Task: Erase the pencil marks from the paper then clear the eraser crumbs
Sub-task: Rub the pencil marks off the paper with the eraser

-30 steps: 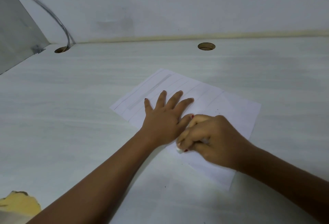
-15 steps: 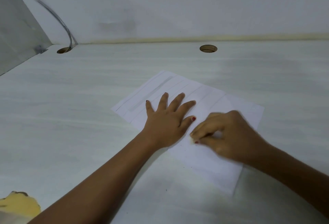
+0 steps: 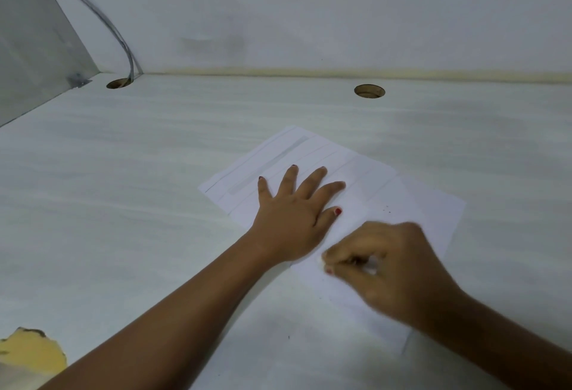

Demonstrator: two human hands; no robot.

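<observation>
A pale, wood-grained bench [image 3: 123,204] meets a white wall [image 3: 309,18]. A grey panel [image 3: 31,49] closes the left side. Two round cable holes are cut near the wall, one at the left [image 3: 119,83], entered by a grey cable [image 3: 102,18], and one at the right [image 3: 369,91]. A chipped yellow patch [image 3: 31,355] shows at the lower left corner.

The paper [image 3: 433,204] lies flat on the bench, turned at an angle. It bears ruled pencil lines and a broad grey pencil band [image 3: 269,166] on its far-left part. A few dark specks [image 3: 387,210] lie on its right part.

The left hand [image 3: 294,216] rests palm-down on the paper with its fingers spread wide and straight. The right hand [image 3: 390,265], blurred, sits on the near part of the paper just beside the left thumb. Its fingers are curled tightly and pinch the eraser [image 3: 372,266], of which only a pale patch shows between them.
</observation>
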